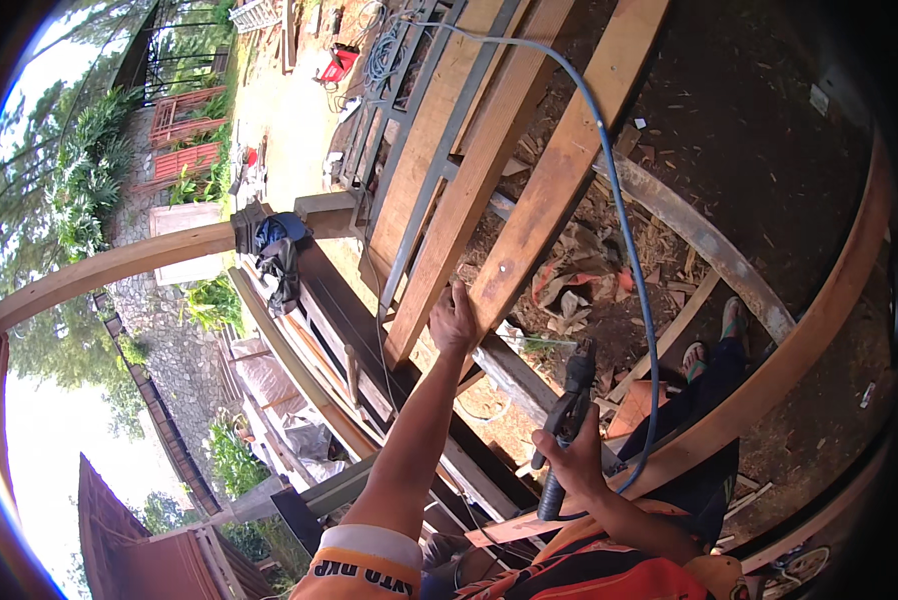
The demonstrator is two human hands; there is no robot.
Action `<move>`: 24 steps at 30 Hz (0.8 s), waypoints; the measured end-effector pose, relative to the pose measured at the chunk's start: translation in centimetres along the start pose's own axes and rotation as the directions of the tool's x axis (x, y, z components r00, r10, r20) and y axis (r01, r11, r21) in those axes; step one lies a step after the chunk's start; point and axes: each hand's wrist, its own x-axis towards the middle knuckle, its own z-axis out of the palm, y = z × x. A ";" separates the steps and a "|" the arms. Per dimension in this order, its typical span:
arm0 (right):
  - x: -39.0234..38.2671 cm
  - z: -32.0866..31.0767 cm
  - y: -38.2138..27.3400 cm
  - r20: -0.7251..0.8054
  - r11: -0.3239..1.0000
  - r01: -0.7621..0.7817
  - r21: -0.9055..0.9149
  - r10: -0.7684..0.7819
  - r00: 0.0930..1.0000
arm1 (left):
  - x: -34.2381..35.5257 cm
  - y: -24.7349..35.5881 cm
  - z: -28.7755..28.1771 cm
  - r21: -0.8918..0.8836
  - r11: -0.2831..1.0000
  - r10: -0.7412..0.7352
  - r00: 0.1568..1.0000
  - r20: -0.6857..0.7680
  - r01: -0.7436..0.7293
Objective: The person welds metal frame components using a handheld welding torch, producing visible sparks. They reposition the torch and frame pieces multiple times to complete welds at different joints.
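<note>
My left hand rests at the near end of two long wooden boards, fingers curled on the middle board at its edge beside the right-hand board. My right hand grips a black handheld power tool, its tip pointing up toward the boards. A blue hose or cable runs over the boards and down past the tool. Beneath the boards' near ends lies a weathered crossbeam.
Grey metal frames lie at the upper middle. Dark cloth drapes over a post. A curved-looking timber rail crosses at right, near sandalled feet. Wood scraps litter the dirt. Covered stacks stand left; a stone wall lies beyond.
</note>
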 end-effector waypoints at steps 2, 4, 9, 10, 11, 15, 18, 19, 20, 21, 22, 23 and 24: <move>-0.1 0.0 1.3 -0.024 0.989 0.072 -0.130 -0.075 0.997 | 0.1 0.0 -0.4 0.023 0.998 -0.052 0.997 0.052 0.051; -0.1 0.6 0.3 0.013 0.963 0.146 -0.228 -0.146 0.989 | 0.5 1.6 -1.1 0.040 0.999 -0.026 0.999 0.041 0.024; -0.4 1.9 0.6 0.093 0.943 0.162 -0.290 -0.140 0.986 | 0.7 1.2 -1.2 -0.038 0.998 -0.047 0.995 0.084 0.050; -0.3 1.9 0.4 0.045 0.989 0.093 -0.114 -0.088 0.995 | 0.4 1.6 -1.6 -0.049 0.997 -0.056 0.993 0.104 0.061; 0.0 1.8 0.4 0.010 0.997 0.027 0.075 -0.028 1.000 | 1.1 0.2 -1.3 -0.011 0.998 -0.062 0.990 0.123 0.064; 1.2 -0.4 1.2 -0.123 0.960 0.046 0.277 -0.012 0.992 | 0.9 1.0 -1.0 0.028 0.999 -0.028 0.999 0.015 0.028; 0.3 -0.6 2.4 -0.110 0.988 0.109 0.105 -0.097 0.989 | 1.4 0.1 0.9 -0.067 0.996 0.059 0.997 0.047 -0.056; -0.2 -0.5 1.8 -0.103 0.993 0.114 0.010 -0.113 0.988 | 0.7 0.5 0.8 -0.077 0.996 0.055 0.997 0.046 -0.051; -0.5 -0.2 0.9 -0.079 0.988 0.131 -0.079 -0.137 0.987 | 0.4 1.4 0.3 -0.086 0.995 0.058 0.998 0.027 -0.056; -0.8 0.0 0.5 -0.061 0.990 0.104 -0.093 -0.110 0.992 | 0.8 0.4 0.4 -0.077 0.996 0.043 0.999 0.028 -0.040; -0.9 0.2 0.4 -0.036 0.990 0.090 -0.106 -0.094 0.995 | 1.3 -0.6 0.8 -0.071 0.997 0.031 0.999 0.018 -0.030; -0.6 0.6 1.4 -0.060 0.982 0.136 -0.133 -0.145 0.988 | 1.8 -1.2 1.1 -0.092 0.996 0.017 1.000 0.003 -0.016; -0.5 0.9 1.6 -0.054 0.986 0.123 -0.114 -0.130 0.990 | 2.2 -1.1 1.0 -0.112 0.994 0.003 1.000 -0.022 -0.005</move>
